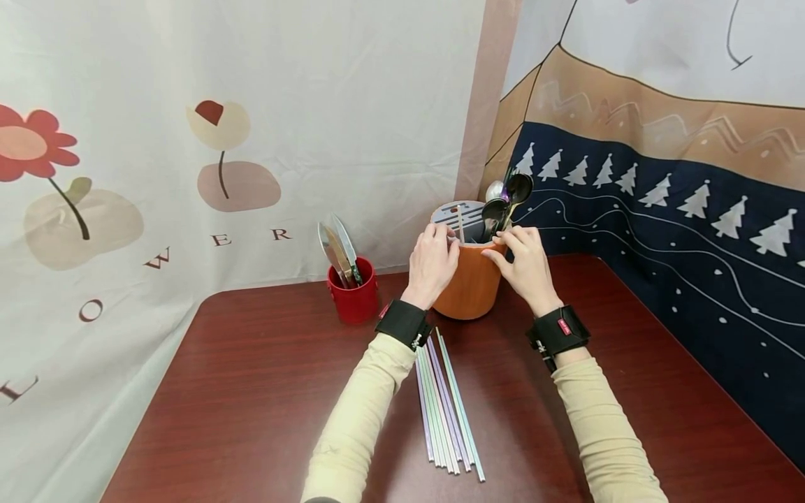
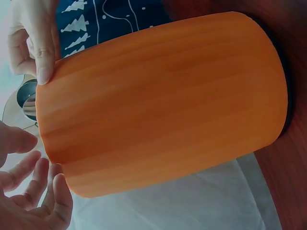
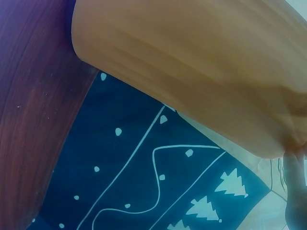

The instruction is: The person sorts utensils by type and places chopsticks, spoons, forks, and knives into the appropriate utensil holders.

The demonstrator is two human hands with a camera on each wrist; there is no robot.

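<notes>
An orange-brown utensil holder stands at the back of the table, with a grey slotted top. My left hand is at its left rim. In the left wrist view that hand's loosely bent fingers are right by the rim, the thumb apart from them. My right hand grips the rim on the right, its thumb against the outer wall. Dark ladles and other utensils stick out of the holder behind the right fingers. In front lies a bundle of pale, shiny chopsticks.
Left of the holder stands a red cup with several knives upright in it. The reddish-brown table meets a white printed cloth at the back and a navy tree-patterned cloth on the right.
</notes>
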